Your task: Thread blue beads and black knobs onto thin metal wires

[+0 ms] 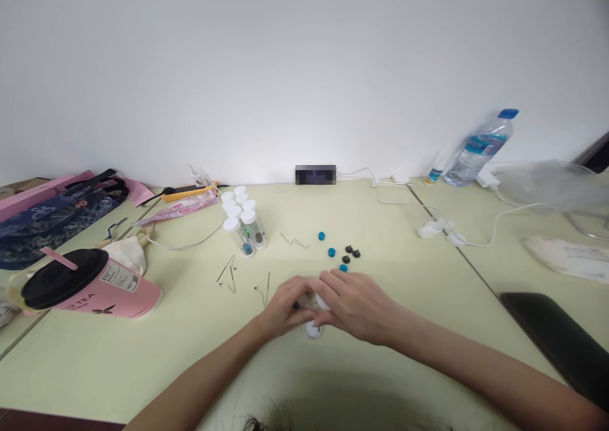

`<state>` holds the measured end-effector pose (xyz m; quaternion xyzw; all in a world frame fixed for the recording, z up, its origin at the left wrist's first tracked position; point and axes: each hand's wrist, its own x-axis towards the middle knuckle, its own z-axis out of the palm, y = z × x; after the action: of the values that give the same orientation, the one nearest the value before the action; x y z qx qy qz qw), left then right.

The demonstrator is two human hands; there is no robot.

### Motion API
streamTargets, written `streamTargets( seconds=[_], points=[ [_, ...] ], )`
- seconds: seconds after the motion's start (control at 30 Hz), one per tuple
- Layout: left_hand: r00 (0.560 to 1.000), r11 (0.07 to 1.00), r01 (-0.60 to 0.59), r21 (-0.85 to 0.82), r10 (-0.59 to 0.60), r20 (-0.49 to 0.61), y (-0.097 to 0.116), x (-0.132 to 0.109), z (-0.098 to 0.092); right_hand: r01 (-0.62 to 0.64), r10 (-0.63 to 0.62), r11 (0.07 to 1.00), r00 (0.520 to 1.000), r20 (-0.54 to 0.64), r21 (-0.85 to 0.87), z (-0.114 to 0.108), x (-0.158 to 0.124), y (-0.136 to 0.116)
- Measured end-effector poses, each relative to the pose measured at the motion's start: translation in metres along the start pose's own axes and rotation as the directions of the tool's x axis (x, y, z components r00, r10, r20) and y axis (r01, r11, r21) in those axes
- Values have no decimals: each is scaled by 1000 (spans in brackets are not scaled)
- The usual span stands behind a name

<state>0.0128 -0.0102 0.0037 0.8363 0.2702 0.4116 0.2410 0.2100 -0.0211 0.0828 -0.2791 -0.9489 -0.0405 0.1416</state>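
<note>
My left hand (287, 305) is closed around a small clear vial (310, 301), with a dark blue bit showing at its left end. Over the vial's right end, my right hand (358, 305) grips its white cap (323, 302). Fingers cover much of both parts. Just below the hands a white round lid (313, 330) lies on the table. Beyond them are several blue knob-like pieces (332, 252) and black ones (349, 249). Thin bent metal wires (268, 286) lie to the left, near several upright capped clear vials (248, 218) with small parts inside.
A pink cup (128, 288) with a black lid lies tilted at left, near a pink packet (183, 207) and a yellow power strip (190, 192). A phone (315, 175) leans on the wall. At right are a water bottle (483, 148), white cables (499, 221) and a black flat case (547, 329).
</note>
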Motion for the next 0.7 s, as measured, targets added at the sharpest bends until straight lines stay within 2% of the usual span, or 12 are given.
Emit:
streamTargets(
  seconds=[0.17,0.37,0.5,0.63,0.7],
  points=[
    [970,969,233,-84,-238,-53,0,1,-6,62,-68,997,983,-168,-44,-8,0,0],
    [951,943,295,-154,-306,-49,1,4,-7,69,-69,998,993,-95,2,-6,1,0],
    [960,969,230,-95,-242,-145,2,5,-7,42,-40,997,998,-39,65,-6,4,3],
    [933,997,79,22,-66,-354,-1,0,-3,33,-37,987,999,22,156,-5,6,4],
    [919,996,18,89,18,-395,-3,-2,-1,10,-14,983,1000,21,184,-2,6,4]
  ],
)
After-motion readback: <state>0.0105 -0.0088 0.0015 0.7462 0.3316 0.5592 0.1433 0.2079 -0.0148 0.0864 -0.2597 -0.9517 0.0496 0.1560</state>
